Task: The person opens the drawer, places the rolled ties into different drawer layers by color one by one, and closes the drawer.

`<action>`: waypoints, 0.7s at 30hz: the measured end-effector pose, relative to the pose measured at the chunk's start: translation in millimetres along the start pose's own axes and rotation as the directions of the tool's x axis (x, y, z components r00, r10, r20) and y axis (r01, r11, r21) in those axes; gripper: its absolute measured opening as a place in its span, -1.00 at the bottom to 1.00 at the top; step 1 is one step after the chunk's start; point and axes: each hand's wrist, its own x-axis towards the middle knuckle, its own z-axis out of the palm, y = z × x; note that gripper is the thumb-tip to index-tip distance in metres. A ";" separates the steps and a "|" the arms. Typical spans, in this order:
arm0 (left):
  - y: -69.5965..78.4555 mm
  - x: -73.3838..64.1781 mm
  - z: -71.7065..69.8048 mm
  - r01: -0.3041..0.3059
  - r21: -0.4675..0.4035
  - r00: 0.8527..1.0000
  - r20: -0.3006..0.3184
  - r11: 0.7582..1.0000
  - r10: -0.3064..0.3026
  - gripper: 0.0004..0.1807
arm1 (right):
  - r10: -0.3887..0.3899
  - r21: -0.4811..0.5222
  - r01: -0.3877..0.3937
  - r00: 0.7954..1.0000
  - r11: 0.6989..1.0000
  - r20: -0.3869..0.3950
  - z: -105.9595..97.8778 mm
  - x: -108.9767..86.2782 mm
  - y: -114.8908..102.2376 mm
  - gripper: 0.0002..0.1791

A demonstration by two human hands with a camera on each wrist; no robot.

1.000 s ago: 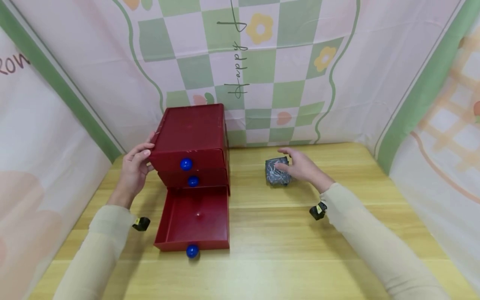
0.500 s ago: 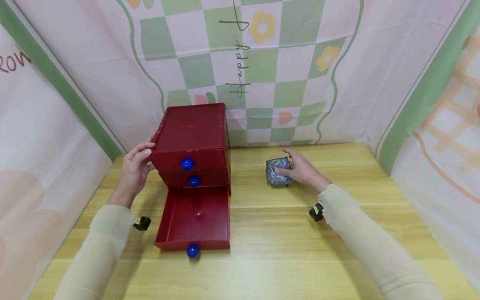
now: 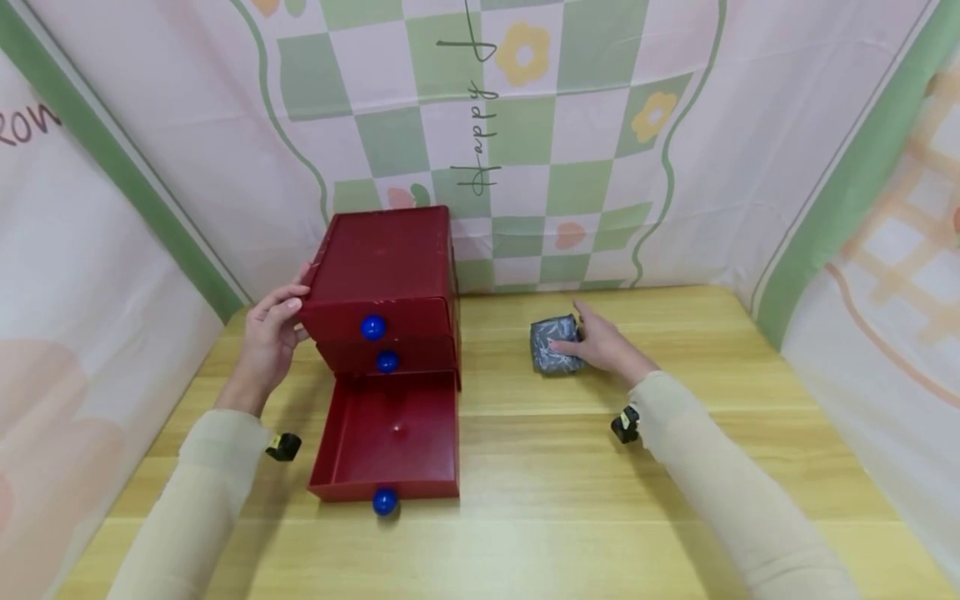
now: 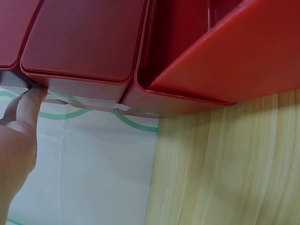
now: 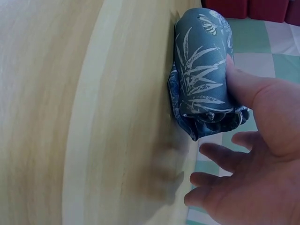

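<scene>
A folded cloth bundle [image 3: 555, 345], dark grey-blue with a pale leaf print, lies on the table right of the red drawer cabinet [image 3: 382, 254]. My right hand [image 3: 603, 342] is at the bundle's right side. In the right wrist view its thumb [image 5: 241, 84] touches the bundle's upper face, while the other fingers are spread apart beside the end and not wrapped round it. At the cabinet's left side, my left hand [image 3: 272, 337] rests its fingers against the top unit near the front corner. Some of those fingertips are hidden behind the cabinet.
The bottom drawer [image 3: 397, 433] is pulled out and holds nothing visible. Blue ball knobs [image 3: 372, 327] stick out from each drawer front. A patterned cloth wall [image 3: 517, 192] rises behind the wooden table [image 3: 540, 500], with further cloth walls at both sides.
My right hand has come down slightly beside the bundle, its index finger lowering toward the bundle's far right edge. The left hand and the cabinet have stayed in place.
</scene>
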 end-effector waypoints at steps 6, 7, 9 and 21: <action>1.0 -0.3 1.5 0.006 0.015 1.000 -0.009 1.000 -0.005 -0.76 | 0.022 0.054 -0.023 0.999 0.998 0.030 0.5 -5.7 -0.4 0.07; 1.2 -0.5 1.5 0.005 0.015 1.000 -0.010 1.000 -0.005 -0.76 | 0.024 0.058 -0.025 0.999 0.998 0.032 0.6 -5.9 -0.2 0.06; 1.6 -0.7 1.7 0.003 0.019 1.000 -0.011 1.000 -0.003 -0.76 | 0.023 0.063 -0.026 0.999 0.998 0.036 1.0 -6.5 -0.4 0.05; 1.8 -1.4 1.1 0.014 0.015 1.000 -0.015 1.000 -0.014 -0.73 | 0.011 0.038 -0.013 0.999 0.999 0.047 -0.5 -5.3 2.3 0.05</action>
